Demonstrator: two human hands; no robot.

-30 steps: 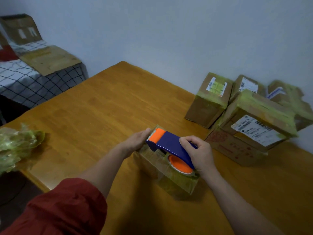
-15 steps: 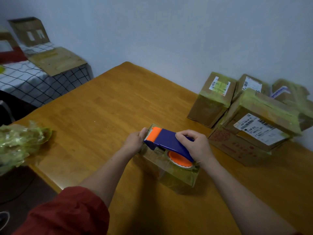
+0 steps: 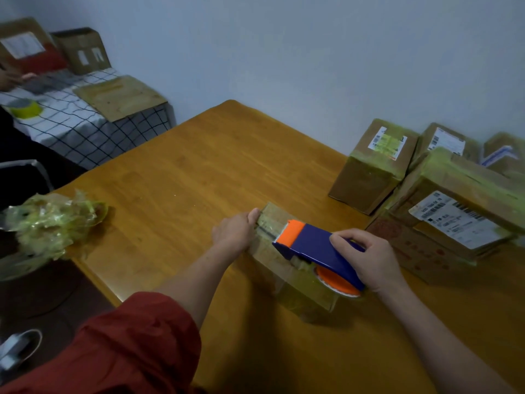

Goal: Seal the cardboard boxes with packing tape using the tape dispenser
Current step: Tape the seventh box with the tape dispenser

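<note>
My right hand [image 3: 366, 258] is curled round the blue tape dispenser [image 3: 315, 245], which lies on top of the small cardboard box [image 3: 298, 291] near the middle of the table [image 3: 184, 180]. The box's long axis runs far-left to near-right, and the dispenser lies along it, its orange blade end toward my left hand [image 3: 235, 233], whose fingers clamp the far-left end. The next pull, I judge, must follow that line.
</note>
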